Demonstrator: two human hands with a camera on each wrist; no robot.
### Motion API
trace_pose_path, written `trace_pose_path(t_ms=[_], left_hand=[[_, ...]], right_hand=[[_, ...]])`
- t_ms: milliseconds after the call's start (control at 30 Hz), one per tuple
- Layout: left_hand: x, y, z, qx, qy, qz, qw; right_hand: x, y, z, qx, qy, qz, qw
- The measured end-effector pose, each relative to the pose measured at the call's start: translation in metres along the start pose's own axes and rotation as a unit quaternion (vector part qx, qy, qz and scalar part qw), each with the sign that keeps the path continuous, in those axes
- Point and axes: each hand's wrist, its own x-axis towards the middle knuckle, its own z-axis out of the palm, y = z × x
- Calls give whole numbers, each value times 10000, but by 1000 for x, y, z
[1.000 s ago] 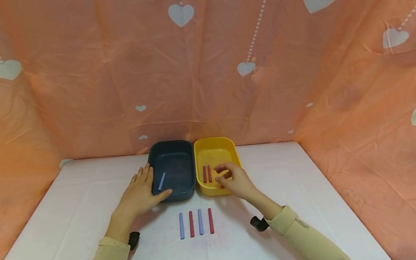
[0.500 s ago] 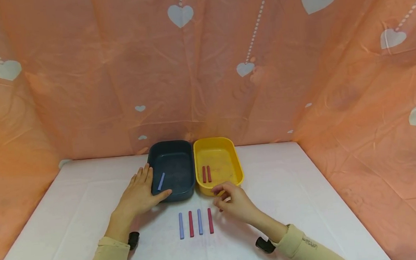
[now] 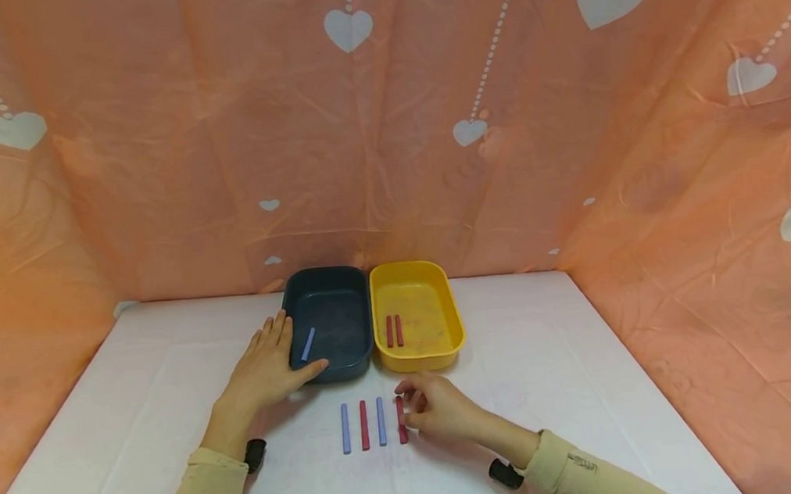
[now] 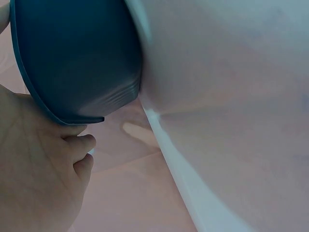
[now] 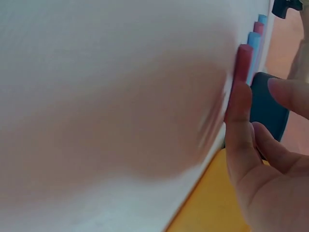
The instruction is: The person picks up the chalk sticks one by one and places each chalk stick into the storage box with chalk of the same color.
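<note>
In the head view my left hand (image 3: pixel 265 366) rests at the near left corner of a dark blue box (image 3: pixel 339 373), fingers spread along its side and thumb over the near rim. One lavender chalk stick (image 3: pixel 308 344) lies inside. My right hand (image 3: pixel 441 408) is over the rightmost red chalk stick (image 3: pixel 402 435) of a row on the table. In the right wrist view a finger overlaps that red chalk (image 5: pixel 243 63), while the thumb (image 5: pixel 289 94) stands apart from it. The row also has a red chalk (image 3: pixel 364 425) between two lavender ones (image 3: pixel 345 429).
Beside the blue box, on its right, stands a yellow box (image 3: pixel 422 361) holding two red chalk sticks (image 3: pixel 393 331). The white table (image 3: pixel 136 427) ends at an orange cloth (image 3: pixel 286 131) with heart prints. Each wrist wears a black camera (image 3: pixel 506 474).
My right hand has moved from over the yellow box down toward me to the rightmost red chalk. The left hand and both boxes keep their places.
</note>
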Motion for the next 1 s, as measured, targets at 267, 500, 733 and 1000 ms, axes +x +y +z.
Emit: trace_pose_path(t_ms=[267,500,733,1000], left_hand=[[0,2,0,-12,-2,32,10000],[2,1,1,-2,23,33,10000],[2,0,2,11,32,5,10000],[1,-1,1,0,20,-30,10000]], right_hand=[[1,3,3,-228,-239,160,9993],[4,4,6,-482,-189,65,9986],[7,6,7,-446,-171,90,9988],[8,5,6,-228,-135,119,9996]])
